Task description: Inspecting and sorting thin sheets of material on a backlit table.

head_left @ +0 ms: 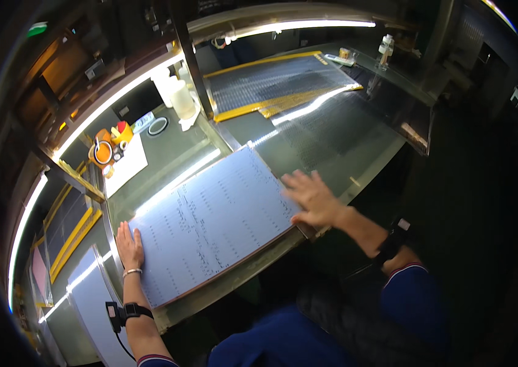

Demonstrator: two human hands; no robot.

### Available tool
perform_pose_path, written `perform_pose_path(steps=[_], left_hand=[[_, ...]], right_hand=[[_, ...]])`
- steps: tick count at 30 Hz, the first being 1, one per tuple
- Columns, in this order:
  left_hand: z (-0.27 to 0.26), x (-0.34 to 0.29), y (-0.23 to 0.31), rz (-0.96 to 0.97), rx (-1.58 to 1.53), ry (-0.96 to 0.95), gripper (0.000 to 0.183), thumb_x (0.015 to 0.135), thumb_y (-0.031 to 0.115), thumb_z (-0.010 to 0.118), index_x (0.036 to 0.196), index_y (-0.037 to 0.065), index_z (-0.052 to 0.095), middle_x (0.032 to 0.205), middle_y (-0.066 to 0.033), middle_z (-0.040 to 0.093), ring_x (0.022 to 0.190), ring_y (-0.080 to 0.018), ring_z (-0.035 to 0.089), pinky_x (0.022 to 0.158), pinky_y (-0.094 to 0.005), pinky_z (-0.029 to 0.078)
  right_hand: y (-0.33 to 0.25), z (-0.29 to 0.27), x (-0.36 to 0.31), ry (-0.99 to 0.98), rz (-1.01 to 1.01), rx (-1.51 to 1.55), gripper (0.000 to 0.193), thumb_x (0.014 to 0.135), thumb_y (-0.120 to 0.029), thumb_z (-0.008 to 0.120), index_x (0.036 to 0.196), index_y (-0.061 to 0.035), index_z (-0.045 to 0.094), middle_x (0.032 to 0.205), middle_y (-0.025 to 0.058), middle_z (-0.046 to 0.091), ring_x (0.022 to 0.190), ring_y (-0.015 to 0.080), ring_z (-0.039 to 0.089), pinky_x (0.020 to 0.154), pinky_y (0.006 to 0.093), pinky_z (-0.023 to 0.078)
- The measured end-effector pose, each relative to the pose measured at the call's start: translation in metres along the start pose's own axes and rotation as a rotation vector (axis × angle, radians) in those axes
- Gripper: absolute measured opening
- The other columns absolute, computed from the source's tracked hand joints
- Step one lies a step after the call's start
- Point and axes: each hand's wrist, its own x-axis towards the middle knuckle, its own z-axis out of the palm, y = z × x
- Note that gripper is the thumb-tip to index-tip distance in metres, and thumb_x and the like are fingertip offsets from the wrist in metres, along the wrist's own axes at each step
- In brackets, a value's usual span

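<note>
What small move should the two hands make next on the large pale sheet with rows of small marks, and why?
Probably press and steady the large pale printed sheet flat on the glass-topped workbench. The left hand lies flat on its near-left edge and the right hand on its right edge, fingers spread, gripping nothing.

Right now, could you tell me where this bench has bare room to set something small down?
Bare glass lies beyond the large pale panel, between its far edge and the white sheet beside the tape rolls. More shows right of the right hand, toward the bench edge. The left hand presses the panel's near-left corner. It is crowded around the plastic bottles.
</note>
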Motion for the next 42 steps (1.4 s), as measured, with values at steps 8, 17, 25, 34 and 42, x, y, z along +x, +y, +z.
perform_pose_path(steps=[8, 17, 25, 34, 42], left_hand=[[-0.011, -0.009, 0.017, -0.061, 0.045, -0.095, 0.065, 0.091, 0.044, 0.028, 0.134, -0.005, 0.023, 0.142, -0.0188, 0.020, 0.134, -0.0282, 0.014, 0.109, -0.0414, 0.006], [-0.093, -0.171, 0.035, 0.457, 0.289, -0.185, 0.033, 0.089, 0.021, 0.044, 0.104, -0.006, 0.056, 0.110, -0.0243, 0.056, 0.103, -0.0397, 0.053, 0.092, -0.0476, 0.038], [-0.127, -0.172, 0.064, -0.171, -0.153, -0.371, 0.044, 0.087, 0.018, 0.044, 0.123, -0.007, 0.042, 0.125, -0.0268, 0.043, 0.120, -0.0371, 0.038, 0.102, -0.0386, 0.028], [-0.138, -0.151, 0.043, -0.417, -0.705, -0.386, 0.047, 0.083, 0.014, 0.048, 0.125, -0.006, 0.040, 0.125, -0.0269, 0.043, 0.119, -0.0342, 0.039, 0.101, -0.0365, 0.030], [-0.139, -0.148, 0.026, -0.373, -0.728, -0.359, 0.048, 0.082, 0.013, 0.049, 0.125, -0.006, 0.039, 0.125, -0.0267, 0.043, 0.119, -0.0336, 0.040, 0.101, -0.0360, 0.031]], right_hand=[[-0.005, 0.054, 0.119, -0.143, -0.148, 0.041, 0.070, 0.088, -0.056, 0.027, 0.138, -0.0076, 0.020, 0.145, 0.0133, 0.014, 0.135, 0.0271, 0.009, 0.108, 0.0460, 0.006], [0.017, 0.020, 0.041, 0.145, -0.097, 0.117, 0.072, 0.088, -0.056, 0.028, 0.134, -0.0018, 0.029, 0.144, 0.0134, 0.018, 0.134, 0.0272, 0.014, 0.107, 0.0475, 0.011], [0.011, 0.032, -0.041, 0.078, -0.047, 0.031, 0.077, 0.086, -0.062, 0.025, 0.135, -0.0029, 0.028, 0.143, 0.0112, 0.023, 0.134, 0.0247, 0.014, 0.108, 0.0453, 0.005], [0.013, 0.038, -0.045, 0.295, -0.062, 0.072, 0.070, 0.085, -0.061, 0.031, 0.124, -0.0044, 0.046, 0.134, 0.0117, 0.039, 0.128, 0.0260, 0.030, 0.106, 0.0463, 0.018], [0.012, 0.038, -0.041, 0.299, -0.066, 0.076, 0.068, 0.084, -0.060, 0.034, 0.124, -0.0063, 0.047, 0.135, 0.0067, 0.039, 0.128, 0.0255, 0.031, 0.106, 0.0460, 0.018]])
